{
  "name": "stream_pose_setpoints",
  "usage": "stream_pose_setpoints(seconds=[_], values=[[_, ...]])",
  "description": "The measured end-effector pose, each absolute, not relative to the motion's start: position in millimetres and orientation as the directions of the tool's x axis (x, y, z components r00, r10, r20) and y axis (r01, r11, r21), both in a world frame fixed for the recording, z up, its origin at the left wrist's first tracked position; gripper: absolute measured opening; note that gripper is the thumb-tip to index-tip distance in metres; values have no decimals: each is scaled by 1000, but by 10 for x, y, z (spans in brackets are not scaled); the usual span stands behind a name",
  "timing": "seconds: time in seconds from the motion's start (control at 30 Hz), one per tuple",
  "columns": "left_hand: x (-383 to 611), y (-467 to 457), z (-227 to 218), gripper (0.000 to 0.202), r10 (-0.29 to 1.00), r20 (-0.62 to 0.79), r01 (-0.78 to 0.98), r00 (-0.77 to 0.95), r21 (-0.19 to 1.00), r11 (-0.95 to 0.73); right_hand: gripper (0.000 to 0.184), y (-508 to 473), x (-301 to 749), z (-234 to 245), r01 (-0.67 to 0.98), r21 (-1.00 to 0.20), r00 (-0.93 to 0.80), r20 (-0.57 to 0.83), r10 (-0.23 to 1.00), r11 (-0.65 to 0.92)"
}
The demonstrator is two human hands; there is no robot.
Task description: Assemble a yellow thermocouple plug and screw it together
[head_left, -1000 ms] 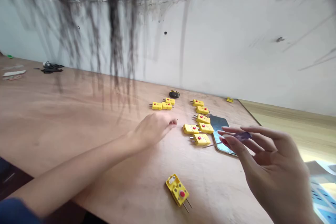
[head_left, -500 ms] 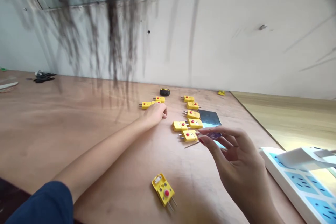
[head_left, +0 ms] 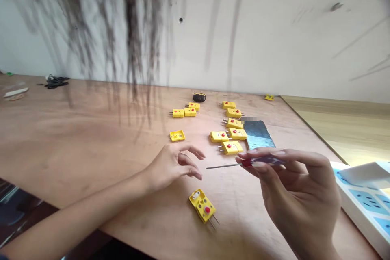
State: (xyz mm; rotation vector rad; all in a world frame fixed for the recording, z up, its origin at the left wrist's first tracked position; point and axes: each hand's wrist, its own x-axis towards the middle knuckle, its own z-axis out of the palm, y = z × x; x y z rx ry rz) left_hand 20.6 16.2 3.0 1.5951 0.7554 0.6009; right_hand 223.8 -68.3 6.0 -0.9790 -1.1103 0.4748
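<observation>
My right hand [head_left: 300, 189] grips a thin screwdriver [head_left: 225, 166] by its red and purple handle, its shaft pointing left. Fingers apart and holding nothing, my left hand [head_left: 176, 164] hovers over the table left of the shaft's tip. Below it lies an opened yellow plug [head_left: 203, 206] with a red button, a white insert and two metal pins facing the lower right. A loose yellow cover [head_left: 177, 135] rests just beyond my left hand. Several closed yellow plugs with red dots, one of them the nearest plug [head_left: 231, 147], lie in a group beyond the screwdriver.
A dark phone [head_left: 258, 133] lies right of the plugs. Farther back are a black rounded case [head_left: 199, 97], three yellow plugs [head_left: 190, 112] and a small yellow piece [head_left: 269, 97]. A white and blue power strip [head_left: 362, 199] borders the right edge. Blurred hair strands cross the view.
My left hand has drawn back from the far plugs toward the opened plug, uncovering the loose yellow cover. The screwdriver now points more level. The view has shifted slightly.
</observation>
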Motion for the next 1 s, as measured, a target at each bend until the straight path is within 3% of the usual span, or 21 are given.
stream_pose_setpoints(seconds=[0.37, 0.73, 0.87, 1.0], values=[[175, 154, -105, 21, 737, -56, -39, 674, 993, 112, 17, -750, 2061, 8, 141, -879, 421, 469, 776, 455], [175, 137, -145, 13, 749, -118, -32, 652, 983, 183, 25, -687, 2187, -53, 159, -807, 280, 590, 758, 569], [196, 145, -147, 6, 770, -78, -80, 633, 983, 166, 12, -746, 2080, -55, 93, -855, 305, 512, 803, 510], [190, 147, -139, 7, 762, -45, -90, 647, 987, 134, 21, -814, 1995, -32, 39, -890, 276, 446, 851, 454]])
